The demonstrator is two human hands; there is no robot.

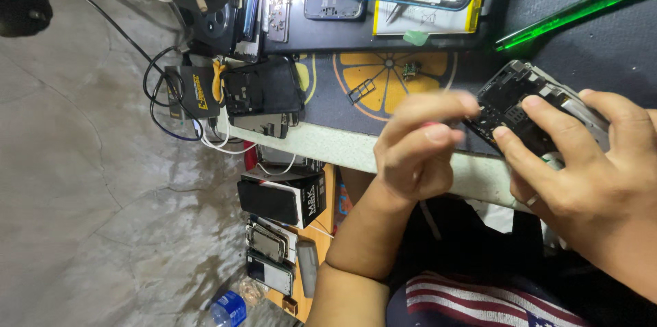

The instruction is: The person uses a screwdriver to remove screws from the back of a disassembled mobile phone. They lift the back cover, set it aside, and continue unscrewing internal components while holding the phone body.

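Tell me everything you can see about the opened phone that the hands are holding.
The opened phone is dark, back cover off, showing black inner plates and a grey metal frame. It is tilted above the desk edge. The right hand grips it, fingers on top; the left hand pinches something small and red at its edge.

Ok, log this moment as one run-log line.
left hand: pinching small red-tipped tool | right hand: holding opened phone | tool at phone edge | over mat

2 hands, 1 opened phone, 1 green ruler, 1 bottle
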